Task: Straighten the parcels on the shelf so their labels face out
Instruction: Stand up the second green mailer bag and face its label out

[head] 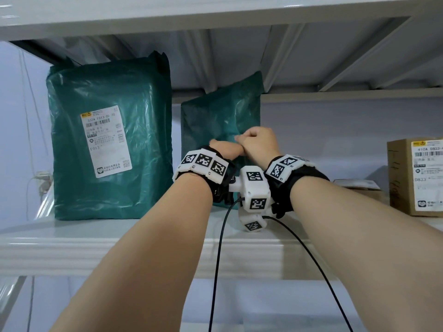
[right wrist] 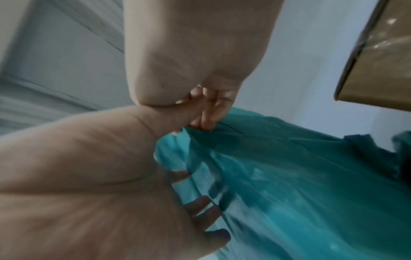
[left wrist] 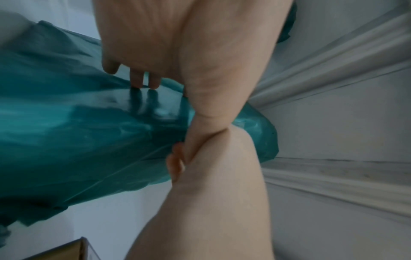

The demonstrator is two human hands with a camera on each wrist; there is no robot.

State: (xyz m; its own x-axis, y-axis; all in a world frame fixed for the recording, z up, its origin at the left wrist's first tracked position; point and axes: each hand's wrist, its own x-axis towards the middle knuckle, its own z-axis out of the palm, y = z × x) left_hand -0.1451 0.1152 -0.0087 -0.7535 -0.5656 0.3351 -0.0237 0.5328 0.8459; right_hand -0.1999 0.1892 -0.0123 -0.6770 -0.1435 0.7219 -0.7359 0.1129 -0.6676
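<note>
**Both hands on the unlabelled green parcel**

From the head view, the shelf (head: 143, 238) carries a large green parcel (head: 112, 140) on the left, upright with its white label (head: 106, 141) facing out. Just right of it stands a smaller green parcel (head: 220, 118), upright and tilted back, showing no label. A cardboard box (head: 417, 176) at the far right has its label outward. The left hand (head: 224, 150) and right hand (head: 260, 142) meet, touching, at the front face of the smaller parcel, directly ahead of both; neither is clearly nearer.

The left wrist view shows the left hand's fingers (left wrist: 144, 79) laid fairly straight on the shiny plastic, pressing rather than clutching, with the right hand (left wrist: 222, 167) butted against its heel.

In the right wrist view, the right hand's fingers (right wrist: 206, 121) are curled and pinch a fold of the green film (right wrist: 289, 176).

The parcel's long axis runs vertically, so I'd judge the coming move is a turn about that axis to bring the hidden label forward.
</note>
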